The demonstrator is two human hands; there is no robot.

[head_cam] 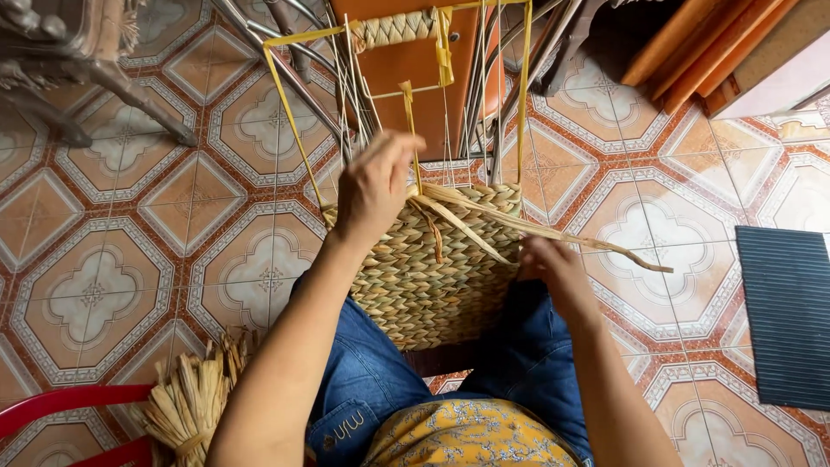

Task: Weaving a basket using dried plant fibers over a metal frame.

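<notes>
Both hands (373, 186) on woven basket (432, 277)

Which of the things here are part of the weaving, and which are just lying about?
In use:
left hand
right hand
woven basket
wire frame
loose straw strand

Lying about:
bundle of dried straw
dark ribbed mat
red plastic chair edge
orange wooden boards

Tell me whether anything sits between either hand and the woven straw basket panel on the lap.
Nothing visible does: the left hand rests at the woven straw basket panel top edge, the right hand against its right side.
</notes>
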